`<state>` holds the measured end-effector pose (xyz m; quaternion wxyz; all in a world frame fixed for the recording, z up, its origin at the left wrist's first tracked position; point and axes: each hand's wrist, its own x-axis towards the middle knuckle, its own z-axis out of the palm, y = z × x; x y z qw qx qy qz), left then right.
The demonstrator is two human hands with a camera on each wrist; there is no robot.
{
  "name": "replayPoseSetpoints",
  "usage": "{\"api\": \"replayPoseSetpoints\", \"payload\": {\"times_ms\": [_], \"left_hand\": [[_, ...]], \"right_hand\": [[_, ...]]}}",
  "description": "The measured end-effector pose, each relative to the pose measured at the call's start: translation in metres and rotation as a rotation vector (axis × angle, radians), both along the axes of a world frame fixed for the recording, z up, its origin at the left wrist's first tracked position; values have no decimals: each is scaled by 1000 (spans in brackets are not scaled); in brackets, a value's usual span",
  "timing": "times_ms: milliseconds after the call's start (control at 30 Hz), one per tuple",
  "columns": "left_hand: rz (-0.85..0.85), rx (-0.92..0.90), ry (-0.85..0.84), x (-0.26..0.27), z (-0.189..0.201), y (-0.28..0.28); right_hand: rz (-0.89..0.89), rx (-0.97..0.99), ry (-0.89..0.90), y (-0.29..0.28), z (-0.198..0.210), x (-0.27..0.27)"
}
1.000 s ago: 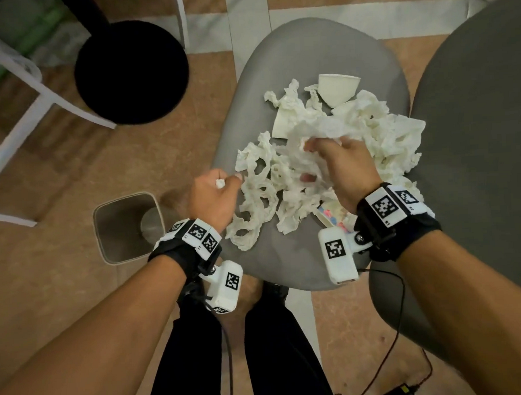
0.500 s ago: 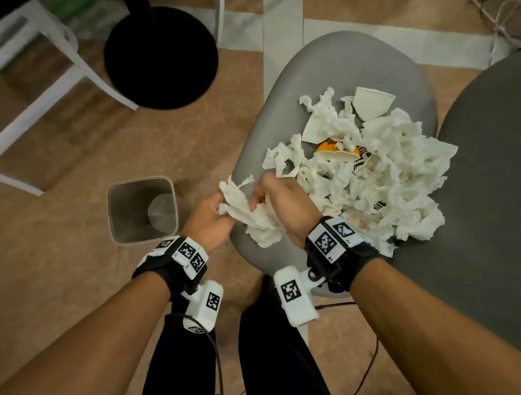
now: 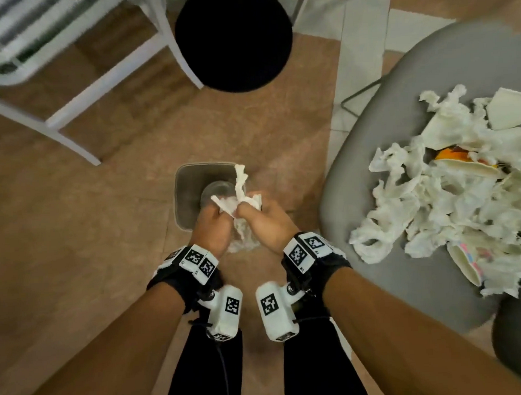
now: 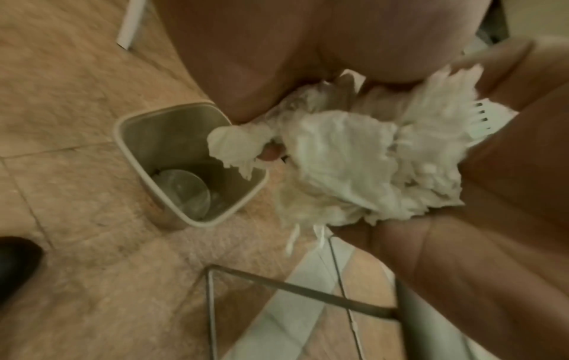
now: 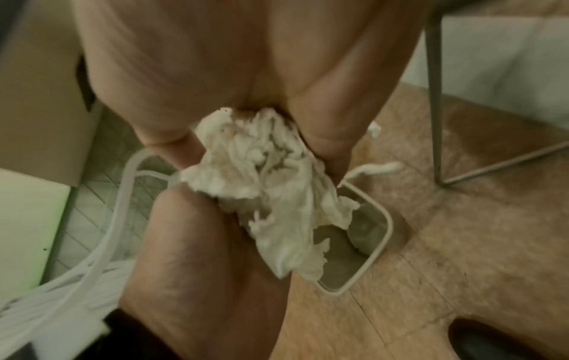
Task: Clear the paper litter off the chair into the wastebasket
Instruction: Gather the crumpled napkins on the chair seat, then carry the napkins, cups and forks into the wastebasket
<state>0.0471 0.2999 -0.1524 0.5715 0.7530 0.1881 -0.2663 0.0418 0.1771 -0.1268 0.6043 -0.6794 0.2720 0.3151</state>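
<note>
Both hands hold one wad of white crumpled tissue paper (image 3: 238, 198) between them, just above the near right corner of the small square wastebasket (image 3: 187, 182). My left hand (image 3: 212, 226) and right hand (image 3: 263, 221) press together with fingers curled round the wad. The wad (image 4: 338, 156) fills the left wrist view beside the wastebasket (image 4: 132, 136); in the right wrist view it (image 5: 270, 194) hangs over the wastebasket (image 5: 378, 243). A pile of tissue and paper-cup litter (image 3: 450, 195) lies on the grey chair (image 3: 370, 150) at the right.
A clear round object (image 4: 181, 192) lies in the bottom of the wastebasket. A black round stool (image 3: 234, 40) stands at the top, a white frame (image 3: 70, 110) at the top left. A second dark chair (image 3: 516, 335) is at the lower right. Wire chair legs (image 4: 277, 287) are close by.
Both hands gathered a wad of tissue at the chair's front edge, then carried it left to above the wastebasket. The head view turned left with them.
</note>
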Motion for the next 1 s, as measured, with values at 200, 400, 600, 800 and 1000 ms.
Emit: {"api": "replayPoseSetpoints", "payload": {"times_ms": [200, 400, 600, 800, 1000], "left_hand": [[117, 22, 75, 37, -110, 70], [-198, 231, -19, 33, -184, 113], [-271, 456, -250, 19, -209, 134], [-88, 475, 1, 12, -216, 126], [-156, 445, 63, -13, -219, 83]], "right_hand": [[105, -85, 18, 70, -80, 23], [-62, -199, 57, 79, -161, 37], [2, -226, 115, 73, -206, 22], [10, -181, 65, 58, -205, 16], [37, -146, 143, 37, -197, 10]]}}
